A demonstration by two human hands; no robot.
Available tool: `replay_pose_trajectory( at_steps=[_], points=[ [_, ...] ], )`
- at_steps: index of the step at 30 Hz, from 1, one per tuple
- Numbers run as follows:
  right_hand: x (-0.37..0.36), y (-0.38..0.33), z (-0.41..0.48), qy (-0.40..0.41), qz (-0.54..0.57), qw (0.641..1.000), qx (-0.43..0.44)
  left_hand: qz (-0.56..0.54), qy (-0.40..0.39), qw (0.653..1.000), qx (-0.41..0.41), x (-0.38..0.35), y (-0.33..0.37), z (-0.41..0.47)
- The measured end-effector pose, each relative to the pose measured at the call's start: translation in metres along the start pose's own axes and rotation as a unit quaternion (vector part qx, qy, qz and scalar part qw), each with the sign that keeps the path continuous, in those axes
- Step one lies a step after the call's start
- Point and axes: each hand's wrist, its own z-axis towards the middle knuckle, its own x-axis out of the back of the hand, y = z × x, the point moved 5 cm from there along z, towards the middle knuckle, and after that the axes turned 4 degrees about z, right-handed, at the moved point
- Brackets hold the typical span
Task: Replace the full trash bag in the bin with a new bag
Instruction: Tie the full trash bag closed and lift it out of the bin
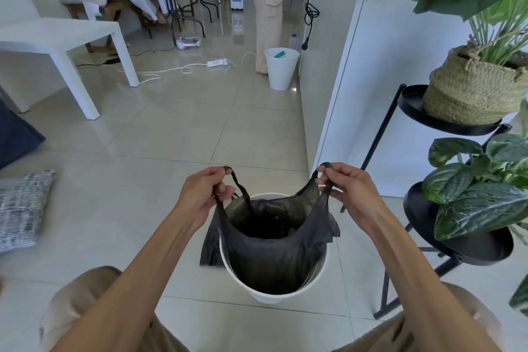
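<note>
A white bin [285,293] stands on the tiled floor between my knees. A black trash bag [271,254] sits inside it, its mouth spread wide. My left hand [204,191] pinches the bag's left handle loop above the rim. My right hand [350,190] pinches the right handle loop at the same height. The bag's inside looks dark, and I cannot tell what it contains. A second black bag [210,248] lies flat on the floor against the bin's left side.
A black plant stand [457,248] with leafy pots is close on my right. A white table [63,37] and a patterned cushion [23,208] are at left. Another white bin [281,68] stands farther off beside a standing person; cables and a power strip [217,62] lie on the floor.
</note>
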Motion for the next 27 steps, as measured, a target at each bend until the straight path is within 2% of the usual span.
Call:
replay_pose_trajectory(
  at_steps=[2,4,7,10,14,18,21,23,27],
  points=[
    [0.003,0.001,0.000,-0.002,0.024,0.999,-0.033,-0.032,-0.011,0.999,-0.002,-0.001,0.001,-0.003],
    [0.008,0.003,0.001,0.014,-0.004,0.998,-0.064,-0.019,0.004,1.000,0.017,0.002,0.000,-0.004],
    [0.008,0.000,0.000,0.007,-0.032,0.998,-0.062,0.060,0.025,0.996,0.056,0.008,-0.002,-0.005],
    [0.003,-0.004,-0.003,-0.007,0.001,0.999,-0.040,0.118,0.015,0.991,0.061,0.007,-0.001,-0.006],
    [0.000,-0.004,-0.007,-0.004,-0.022,1.000,-0.013,0.092,0.040,0.995,-0.024,0.005,0.008,-0.015],
    [-0.004,-0.016,-0.013,-0.020,0.085,0.996,0.025,0.055,0.051,0.991,-0.112,0.003,0.014,-0.022],
    [-0.003,-0.015,-0.012,0.011,-0.018,0.999,0.037,0.061,0.062,0.989,-0.121,0.001,0.012,-0.026],
    [-0.005,-0.014,-0.013,0.023,-0.050,0.997,0.048,0.057,0.062,0.988,-0.132,-0.003,0.013,-0.028],
    [-0.019,-0.020,-0.013,0.014,-0.133,0.985,0.109,0.029,0.004,0.988,-0.152,-0.020,0.018,-0.029]
  ],
)
